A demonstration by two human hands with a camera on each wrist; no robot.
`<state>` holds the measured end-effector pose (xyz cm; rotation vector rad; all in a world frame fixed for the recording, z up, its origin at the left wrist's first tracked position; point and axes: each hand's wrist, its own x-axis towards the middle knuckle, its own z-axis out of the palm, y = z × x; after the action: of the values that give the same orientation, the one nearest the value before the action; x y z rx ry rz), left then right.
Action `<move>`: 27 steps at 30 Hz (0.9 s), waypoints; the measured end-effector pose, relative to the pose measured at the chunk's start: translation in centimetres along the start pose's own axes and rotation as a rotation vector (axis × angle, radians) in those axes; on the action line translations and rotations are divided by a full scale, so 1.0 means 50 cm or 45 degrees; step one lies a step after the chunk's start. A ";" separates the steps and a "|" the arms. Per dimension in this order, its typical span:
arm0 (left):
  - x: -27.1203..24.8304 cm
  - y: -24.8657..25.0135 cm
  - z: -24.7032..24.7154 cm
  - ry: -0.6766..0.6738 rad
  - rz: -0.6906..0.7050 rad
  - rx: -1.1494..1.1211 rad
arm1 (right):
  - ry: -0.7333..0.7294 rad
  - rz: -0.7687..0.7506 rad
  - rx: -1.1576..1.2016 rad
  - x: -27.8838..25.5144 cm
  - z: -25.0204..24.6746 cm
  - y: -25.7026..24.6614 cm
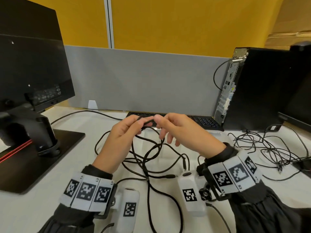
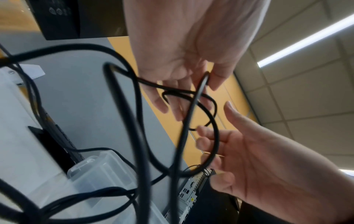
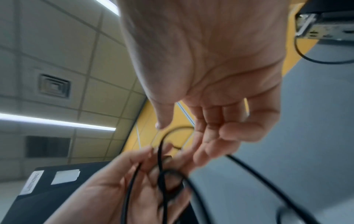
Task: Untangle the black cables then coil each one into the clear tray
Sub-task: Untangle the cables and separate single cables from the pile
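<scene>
Both hands are raised over the white desk. My left hand pinches a black cable between thumb and fingers, plainly seen in the left wrist view. My right hand is close beside it. Its thumb stands apart from loosely bent fingers, and a loop of the cable lies across them. From the hands the cables hang down into a tangle on the desk. The clear tray lies behind my right hand and appears again in the left wrist view.
A monitor on a black base stands at the left. A keyboard lies at the back, against a grey partition. A PC tower is at the right. In front of it lies a second heap of thin cables.
</scene>
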<state>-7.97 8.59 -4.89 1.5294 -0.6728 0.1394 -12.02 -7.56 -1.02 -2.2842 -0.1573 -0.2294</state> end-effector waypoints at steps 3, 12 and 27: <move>-0.004 0.002 -0.002 -0.139 0.044 0.017 | 0.017 0.129 0.385 0.009 0.013 0.013; 0.015 -0.006 -0.063 0.149 -0.321 -0.312 | 0.133 0.178 1.497 -0.002 -0.044 0.031; 0.007 0.015 -0.094 -0.004 -0.088 0.064 | -0.305 0.180 0.525 -0.033 -0.093 -0.046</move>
<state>-6.59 12.96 -3.59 1.5990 -0.6223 0.1024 -14.60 -9.60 3.35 -1.8945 -0.1499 0.1409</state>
